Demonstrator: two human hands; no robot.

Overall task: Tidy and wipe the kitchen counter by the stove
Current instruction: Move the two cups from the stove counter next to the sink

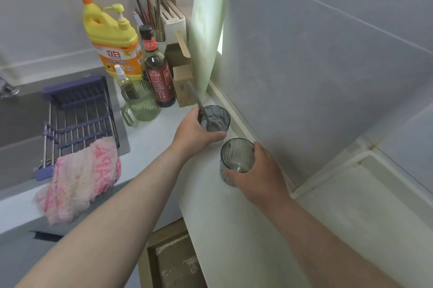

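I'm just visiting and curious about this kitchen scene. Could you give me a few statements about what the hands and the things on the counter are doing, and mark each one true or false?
1. Each hand holds a grey glass. True: the left hand grips the far glass, the right hand the near glass.
2. The spoon stands in the near glass. False: the spoon is in the far glass.
3. The pink cloth is in a hand. False: it lies draped at the sink's edge, untouched.
4. A green cutting board leans upright against the wall. True.
5. The yellow detergent bottle lies on its side. False: it stands upright.
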